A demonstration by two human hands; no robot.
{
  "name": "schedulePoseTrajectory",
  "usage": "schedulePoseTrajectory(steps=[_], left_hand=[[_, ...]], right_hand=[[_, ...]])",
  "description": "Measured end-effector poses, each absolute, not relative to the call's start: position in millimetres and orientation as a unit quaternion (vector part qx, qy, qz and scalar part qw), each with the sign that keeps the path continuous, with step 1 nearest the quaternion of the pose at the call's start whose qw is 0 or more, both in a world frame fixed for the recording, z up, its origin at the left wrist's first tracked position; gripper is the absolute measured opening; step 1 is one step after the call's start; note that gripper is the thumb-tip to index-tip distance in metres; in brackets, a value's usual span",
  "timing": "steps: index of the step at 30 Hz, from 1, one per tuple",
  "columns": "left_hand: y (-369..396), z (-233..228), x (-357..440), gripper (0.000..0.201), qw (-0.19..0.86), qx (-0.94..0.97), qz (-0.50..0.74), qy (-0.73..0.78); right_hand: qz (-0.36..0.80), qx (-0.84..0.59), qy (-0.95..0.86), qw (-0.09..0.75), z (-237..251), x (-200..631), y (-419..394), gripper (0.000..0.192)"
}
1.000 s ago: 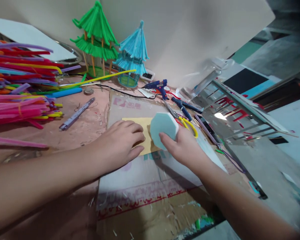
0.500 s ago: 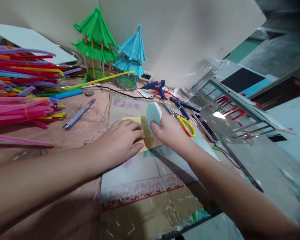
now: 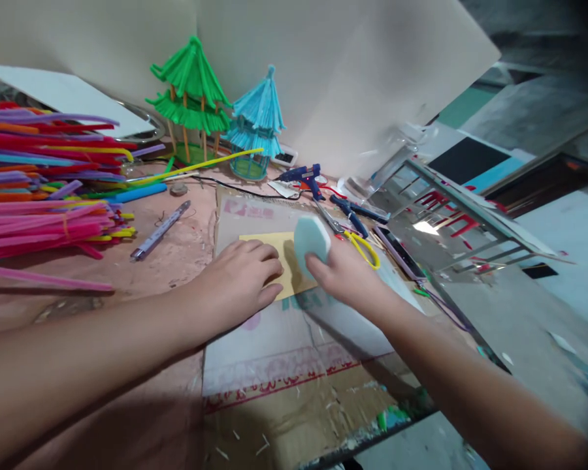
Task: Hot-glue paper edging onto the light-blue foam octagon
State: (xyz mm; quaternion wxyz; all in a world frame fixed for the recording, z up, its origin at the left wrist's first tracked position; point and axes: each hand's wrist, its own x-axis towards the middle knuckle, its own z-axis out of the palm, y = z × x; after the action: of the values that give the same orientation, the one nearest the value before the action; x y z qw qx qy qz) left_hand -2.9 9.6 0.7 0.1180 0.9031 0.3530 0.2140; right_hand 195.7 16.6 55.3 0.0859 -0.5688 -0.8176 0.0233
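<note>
My right hand (image 3: 345, 269) grips a pale blue-white foam piece (image 3: 311, 236) with angled corners, thumb on its near face. The piece is tilted upright above a yellow sheet (image 3: 294, 277), its shadow falling on the sheet. Pressed down on the sheet's left part is my left hand (image 3: 240, 274), fingers stretched out and slightly bent. Under the sheet lies a whitish printed plastic sheet (image 3: 255, 339) on cardboard (image 3: 255, 431). Yellow-handled scissors (image 3: 360, 248) lie just beyond my right hand.
Bundles of coloured pipe cleaners (image 3: 39, 222) fill the left side. A green model pavilion (image 3: 191, 85) and a blue one (image 3: 257, 117) stand at the back. Nearby are a glue gun (image 3: 301, 175), pliers (image 3: 353, 212), a phone (image 3: 399, 251) and a pen (image 3: 161, 230).
My right hand has shifted the foam piece slightly right and down across the view. My left hand stays on the yellow sheet. The whole view has tilted up a little.
</note>
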Motion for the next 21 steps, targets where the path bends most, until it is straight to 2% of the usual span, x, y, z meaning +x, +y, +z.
schedulePoseTrajectory(steps=[4,7,10,14,17,21], left_hand=[[10.3,3.0,-2.8,0.023,0.123,0.905,0.224,0.341],[11.4,1.4,-2.8,0.023,0.13,0.902,0.222,0.348],[13.2,-3.0,-4.3,0.022,0.14,0.894,0.237,0.354],[17.3,-6.2,-8.6,0.028,0.166,0.879,0.275,0.353],[19.4,-1.8,-11.2,0.028,0.187,0.855,0.323,0.36],[18.7,7.2,-12.7,0.027,0.203,0.821,0.395,0.359]], right_hand=[[0.028,-0.564,-0.82,0.094,53.7,201.1,1.8,0.022],[0.015,-0.58,-0.797,0.166,44.0,195.2,28.8,0.016],[0.149,-0.589,-0.736,0.3,38.4,194.9,51.7,0.009],[0.44,-0.515,-0.588,0.441,35.9,205.9,37.0,0.032],[0.627,-0.425,-0.465,0.459,31.9,209.7,17.7,0.039],[0.688,-0.401,-0.42,0.434,25.1,205.4,10.7,0.038]])
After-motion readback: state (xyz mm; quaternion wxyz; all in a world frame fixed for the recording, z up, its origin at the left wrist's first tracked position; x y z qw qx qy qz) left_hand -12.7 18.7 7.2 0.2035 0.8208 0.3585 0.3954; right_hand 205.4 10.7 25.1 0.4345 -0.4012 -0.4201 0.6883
